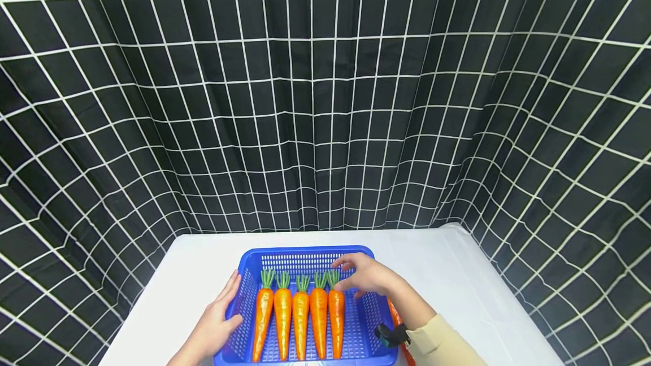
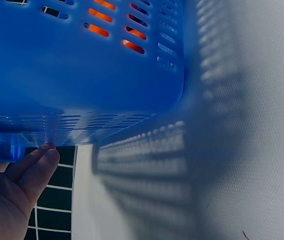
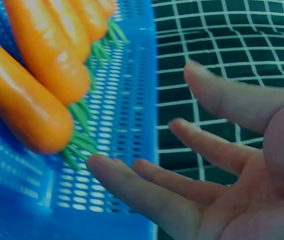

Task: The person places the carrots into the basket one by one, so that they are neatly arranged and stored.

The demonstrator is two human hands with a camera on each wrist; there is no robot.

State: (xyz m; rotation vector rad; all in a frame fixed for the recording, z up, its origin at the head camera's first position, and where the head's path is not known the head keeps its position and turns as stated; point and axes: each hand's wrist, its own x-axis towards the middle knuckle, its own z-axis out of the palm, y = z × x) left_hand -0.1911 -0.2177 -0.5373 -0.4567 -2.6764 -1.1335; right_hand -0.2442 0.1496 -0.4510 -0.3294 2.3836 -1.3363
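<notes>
A blue plastic basket (image 1: 305, 251) with slotted walls stands on the white table. Several orange carrots with green tops lie side by side in it, tips toward the person; the rightmost carrot (image 1: 336, 321) is closest to the right hand. My left hand (image 1: 216, 321) rests at the basket's left side, fairly straight fingers along the outer wall and thumb over the rim. In the left wrist view, fingertips touch the slotted wall. Above the basket's right part hovers my right hand (image 1: 363, 275), fingers spread, holding nothing. In the right wrist view, its fingertips (image 3: 99, 162) are near one carrot's green top (image 3: 79, 145).
An orange-red item (image 1: 394, 316) lies right of the basket, mostly hidden by the right forearm. A black wrist device (image 1: 390, 335) sits on that arm. White tabletop (image 1: 447, 275) surrounds the basket, and a black curtain (image 1: 315, 100) with white grid lines hangs behind and at both sides.
</notes>
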